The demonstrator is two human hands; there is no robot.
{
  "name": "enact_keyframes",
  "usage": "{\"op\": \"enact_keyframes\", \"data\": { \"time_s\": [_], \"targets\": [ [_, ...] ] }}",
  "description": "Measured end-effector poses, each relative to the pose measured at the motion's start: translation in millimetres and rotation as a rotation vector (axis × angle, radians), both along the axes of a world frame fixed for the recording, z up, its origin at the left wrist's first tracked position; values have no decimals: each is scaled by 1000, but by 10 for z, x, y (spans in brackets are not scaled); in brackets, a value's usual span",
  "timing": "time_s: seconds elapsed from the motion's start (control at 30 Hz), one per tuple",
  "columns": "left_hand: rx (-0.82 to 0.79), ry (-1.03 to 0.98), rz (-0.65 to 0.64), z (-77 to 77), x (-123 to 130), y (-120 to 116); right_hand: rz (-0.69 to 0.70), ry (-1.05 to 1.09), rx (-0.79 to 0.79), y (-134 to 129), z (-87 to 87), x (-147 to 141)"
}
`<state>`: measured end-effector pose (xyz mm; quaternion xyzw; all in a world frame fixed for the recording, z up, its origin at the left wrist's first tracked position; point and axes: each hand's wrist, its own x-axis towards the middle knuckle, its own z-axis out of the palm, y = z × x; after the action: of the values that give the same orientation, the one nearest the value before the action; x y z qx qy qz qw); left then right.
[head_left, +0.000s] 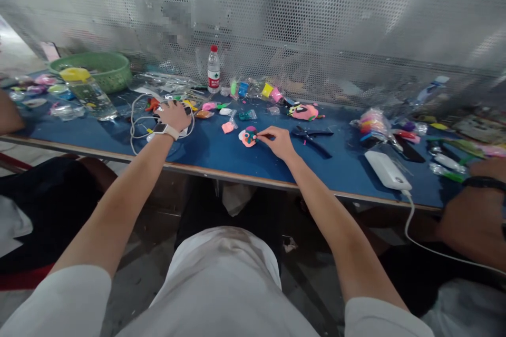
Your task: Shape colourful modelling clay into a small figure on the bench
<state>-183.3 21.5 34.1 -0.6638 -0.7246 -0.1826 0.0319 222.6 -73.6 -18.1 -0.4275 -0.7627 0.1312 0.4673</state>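
Observation:
A small modelling clay figure (pixel 247 138) in orange, white, purple and teal lies on the blue table. At its right edge my right hand (pixel 278 141) has thumb and forefinger pinched together, touching it; any small piece between the fingertips is hidden. My left hand (pixel 174 117), with a watch on the wrist, reaches palm down over the table with fingers spread, among a white cable (pixel 133 129) and colourful clay pieces. An orange-red clay piece (pixel 152 104) lies beside it. Right of my right hand are dark-handled pliers (pixel 316 142). A pink clay figure (pixel 303 111) lies behind them.
A red-capped water bottle (pixel 213 71) stands by the perforated metal panel (pixel 253 16). At left are a green basin (pixel 113 71) and a yellow-lidded bottle (pixel 93 96). A white power bank (pixel 388 170) and bagged clay (pixel 373 125) lie at right. Other people's arms flank me.

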Motion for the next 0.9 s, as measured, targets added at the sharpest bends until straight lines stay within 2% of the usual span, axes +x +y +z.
{"op": "enact_keyframes", "data": {
  "time_s": [0.13, 0.33, 0.6, 0.73, 0.9],
  "targets": [
    [-22, 25, 33, 15, -103, 40, 26, -37, -14, 1, -3, -10],
    [18, 58, 34, 18, -19, 53, 11, -46, -16, -9, 8, -32],
    [-11, -79, -54, 30, 15, -7, 28, -39, -8, -41, 32, -34],
    [-45, -70, -128, 85, -126, -35, 10, -53, -23, -48, 49, -35],
    [-67, 17, -278, 108, -338, -16, 20, -72, -16, -59, 55, -33]
  ]
}}
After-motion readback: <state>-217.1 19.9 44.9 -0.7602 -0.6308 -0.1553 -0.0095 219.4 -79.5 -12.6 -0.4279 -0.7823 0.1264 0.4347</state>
